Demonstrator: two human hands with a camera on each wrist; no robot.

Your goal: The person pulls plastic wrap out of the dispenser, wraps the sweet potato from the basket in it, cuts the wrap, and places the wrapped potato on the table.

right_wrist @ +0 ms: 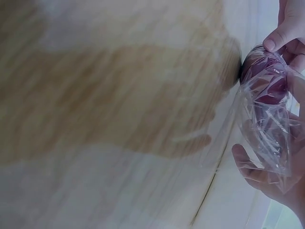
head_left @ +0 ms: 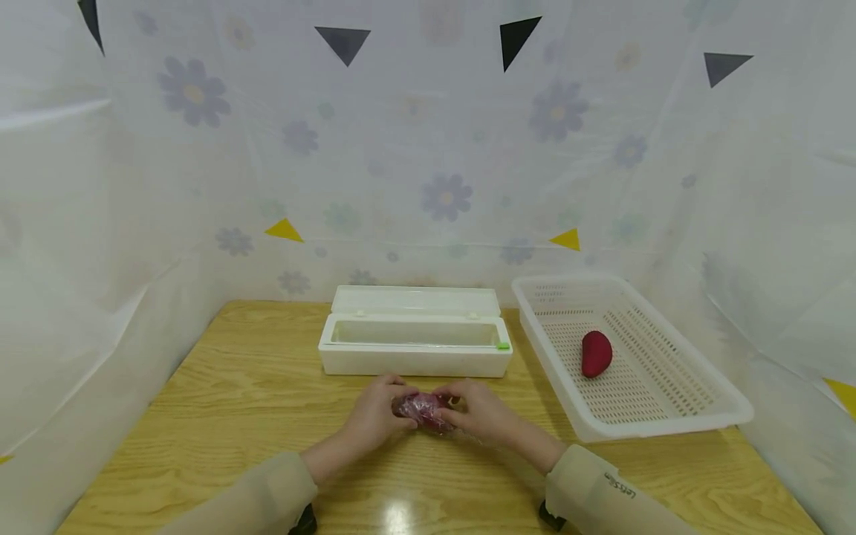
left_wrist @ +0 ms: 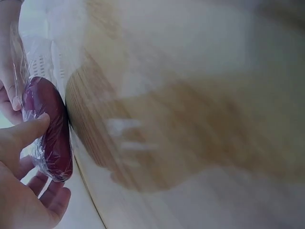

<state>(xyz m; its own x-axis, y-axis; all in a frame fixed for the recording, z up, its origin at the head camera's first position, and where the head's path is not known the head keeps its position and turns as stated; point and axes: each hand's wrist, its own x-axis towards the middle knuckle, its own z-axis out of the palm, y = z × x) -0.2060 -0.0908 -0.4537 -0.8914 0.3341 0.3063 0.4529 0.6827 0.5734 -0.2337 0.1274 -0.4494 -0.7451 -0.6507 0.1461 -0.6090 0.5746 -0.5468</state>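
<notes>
A dark red oblong fruit or root wrapped in clear cling film (head_left: 424,410) lies low over the table between both hands. My left hand (head_left: 377,413) grips its left end; in the left wrist view the thumb presses its face and the fingers (left_wrist: 56,202) curl at its lower end. At the other end, my right hand (head_left: 487,413) pinches the film with bent thumb and forefinger. Loose film (right_wrist: 271,138) trails across the right palm in the right wrist view and partly veils those fingers. Film also covers much of the red surface (left_wrist: 56,129).
Behind the hands stands a white cling film box (head_left: 414,362), its lid (head_left: 414,300) raised and a green slider (head_left: 503,346) at its right. On the right, a white perforated basket (head_left: 568,401) holds an unwrapped dark red piece (head_left: 596,354). Wood-grain table (head_left: 221,416) lies underneath.
</notes>
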